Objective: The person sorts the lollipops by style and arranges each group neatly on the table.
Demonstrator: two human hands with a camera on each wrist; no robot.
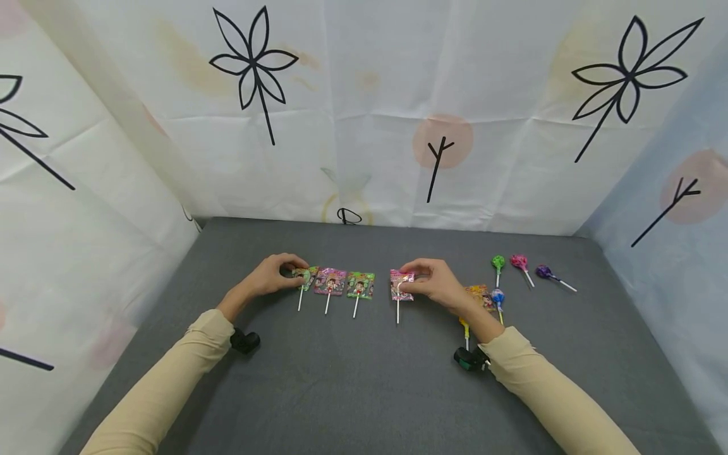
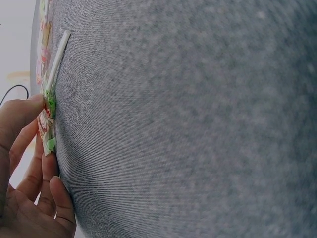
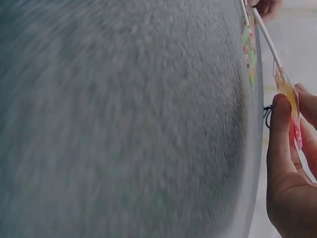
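Note:
My left hand [image 1: 275,275] pinches a green-wrapped flat lollipop [image 1: 311,274] at the left end of a short row, its white stick pointing toward me. Beside it in the row lie a pink-wrapped lollipop [image 1: 331,282] and another green-wrapped lollipop [image 1: 361,285]. Right of these, my right hand [image 1: 439,284] holds a second pink-wrapped lollipop [image 1: 396,285] between thumb and fingers. The right wrist view shows this lollipop [image 3: 289,96] raised off the cloth. In the left wrist view, the thumb and fingers hold the green wrapper [image 2: 49,106] close to the table surface.
Under and behind my right forearm lie an orange-wrapped lollipop [image 1: 481,296], a blue ball lollipop [image 1: 498,298] and a yellow one [image 1: 464,325], partly hidden. Farther right are green [image 1: 498,261], pink [image 1: 519,261] and purple [image 1: 544,272] ball lollipops. A grey cloth [image 1: 364,385] covers the table.

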